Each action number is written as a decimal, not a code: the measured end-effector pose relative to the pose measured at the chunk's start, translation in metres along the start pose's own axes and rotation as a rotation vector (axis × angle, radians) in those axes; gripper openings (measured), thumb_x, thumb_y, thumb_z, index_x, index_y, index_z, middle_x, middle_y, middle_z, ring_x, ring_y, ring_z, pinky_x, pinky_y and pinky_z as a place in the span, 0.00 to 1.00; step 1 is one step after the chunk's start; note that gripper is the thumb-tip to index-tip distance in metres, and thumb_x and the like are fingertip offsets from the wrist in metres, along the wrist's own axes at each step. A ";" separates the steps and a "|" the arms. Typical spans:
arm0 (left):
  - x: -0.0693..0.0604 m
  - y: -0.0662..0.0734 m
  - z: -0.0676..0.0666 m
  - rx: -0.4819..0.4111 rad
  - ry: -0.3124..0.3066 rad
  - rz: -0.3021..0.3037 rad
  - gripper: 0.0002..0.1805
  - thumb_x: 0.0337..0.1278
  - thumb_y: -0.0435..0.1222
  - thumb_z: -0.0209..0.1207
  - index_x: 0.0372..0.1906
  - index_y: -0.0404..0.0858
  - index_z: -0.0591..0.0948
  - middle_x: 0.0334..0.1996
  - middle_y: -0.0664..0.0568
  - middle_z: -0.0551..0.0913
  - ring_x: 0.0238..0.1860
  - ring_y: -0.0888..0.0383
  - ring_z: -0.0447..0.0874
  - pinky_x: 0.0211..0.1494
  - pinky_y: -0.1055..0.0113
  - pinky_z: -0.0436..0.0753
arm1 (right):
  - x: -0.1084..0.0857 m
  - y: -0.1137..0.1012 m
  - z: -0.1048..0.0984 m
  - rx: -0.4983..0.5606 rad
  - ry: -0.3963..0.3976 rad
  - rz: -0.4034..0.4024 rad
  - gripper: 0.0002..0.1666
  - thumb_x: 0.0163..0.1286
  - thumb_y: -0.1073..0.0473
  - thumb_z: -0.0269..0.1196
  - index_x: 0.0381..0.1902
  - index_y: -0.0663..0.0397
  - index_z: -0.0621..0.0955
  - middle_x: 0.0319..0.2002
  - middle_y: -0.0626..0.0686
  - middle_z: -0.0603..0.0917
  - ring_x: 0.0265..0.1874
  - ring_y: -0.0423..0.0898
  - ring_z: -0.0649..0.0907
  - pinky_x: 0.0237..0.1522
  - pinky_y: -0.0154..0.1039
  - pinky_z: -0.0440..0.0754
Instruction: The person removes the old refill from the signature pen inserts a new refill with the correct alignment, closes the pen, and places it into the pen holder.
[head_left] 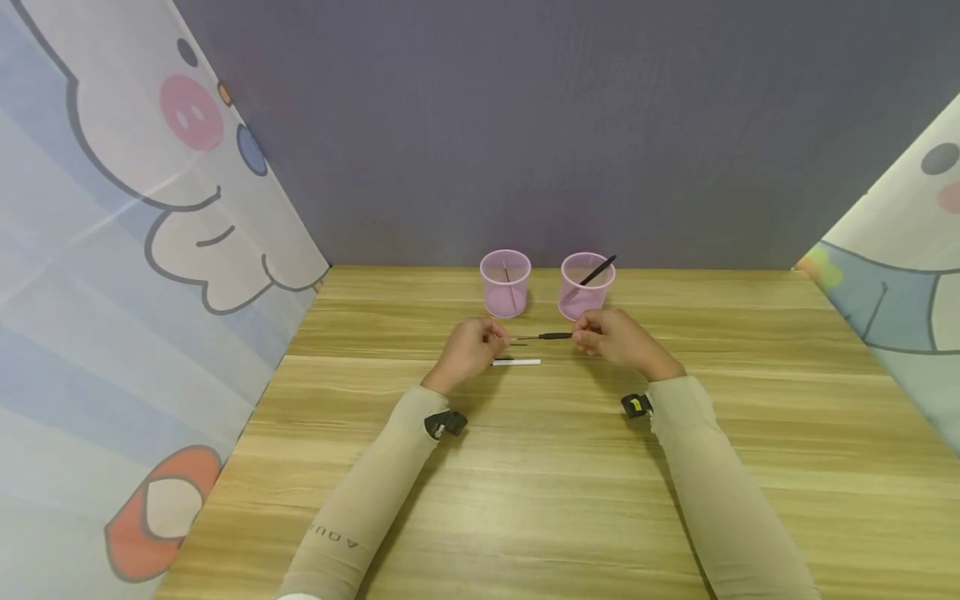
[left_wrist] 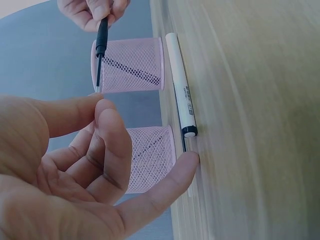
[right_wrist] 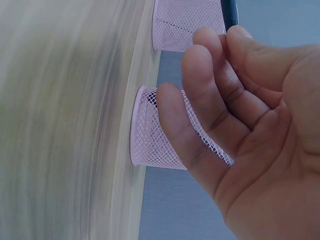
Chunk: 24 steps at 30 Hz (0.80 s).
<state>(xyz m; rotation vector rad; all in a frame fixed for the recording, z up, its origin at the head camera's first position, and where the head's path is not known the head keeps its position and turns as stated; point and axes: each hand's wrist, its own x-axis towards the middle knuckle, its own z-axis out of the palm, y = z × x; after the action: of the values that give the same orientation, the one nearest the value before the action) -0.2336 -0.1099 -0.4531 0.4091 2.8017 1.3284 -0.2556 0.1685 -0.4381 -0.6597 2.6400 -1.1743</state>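
Observation:
Between the two hands stretches a slim black-handled tool (head_left: pixel 555 336) with a thin shaft, much like a small screwdriver. My right hand (head_left: pixel 617 340) pinches its handle end between thumb and index finger, with the other fingers loosely bent. At the opposite end, my left hand (head_left: pixel 468 348) pinches the pale tip (left_wrist: pixel 98 90) between thumb and index finger. A white marker (left_wrist: pixel 181 85) with a black end lies on the table below, close to the left fingers. Beside it lies a thin dark stick (left_wrist: pixel 178 107), partly hidden.
Two pink mesh pen cups stand near the back wall. The left cup (head_left: pixel 506 287) contains a thin dark stick; the right cup (head_left: pixel 586 287) has a black pen (head_left: pixel 598 271) leaning out. Both stand on a wooden table (head_left: pixel 525 500), with a grey wall (head_left: pixel 555 125) behind.

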 end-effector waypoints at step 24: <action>0.000 0.002 0.001 0.023 0.011 0.008 0.05 0.66 0.36 0.66 0.37 0.38 0.87 0.24 0.54 0.81 0.23 0.63 0.73 0.28 0.72 0.71 | 0.004 0.003 0.004 -0.019 -0.004 -0.031 0.07 0.75 0.67 0.59 0.38 0.66 0.82 0.32 0.56 0.87 0.31 0.44 0.84 0.34 0.34 0.83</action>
<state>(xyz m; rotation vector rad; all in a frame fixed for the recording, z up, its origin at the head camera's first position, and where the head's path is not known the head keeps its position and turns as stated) -0.2332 -0.1074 -0.4521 0.4150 2.8295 1.3045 -0.2587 0.1659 -0.4432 -0.7078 2.6502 -1.1567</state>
